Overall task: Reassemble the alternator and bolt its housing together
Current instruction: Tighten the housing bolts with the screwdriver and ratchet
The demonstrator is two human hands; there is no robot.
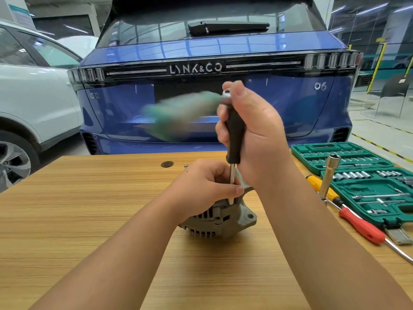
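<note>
Housing-bolt driving: right hand (257,135) grips the nut driver (234,139), left hand (207,184) pinches its shaft above the alternator (223,218); next, turn squarely.

Green blur (178,113) beside the driver (234,135) unidentifiable.

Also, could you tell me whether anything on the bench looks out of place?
One small silver bolt lies loose on the wooden table, apart from the grey metal alternator and the green socket case. Nothing looks damaged.
</note>
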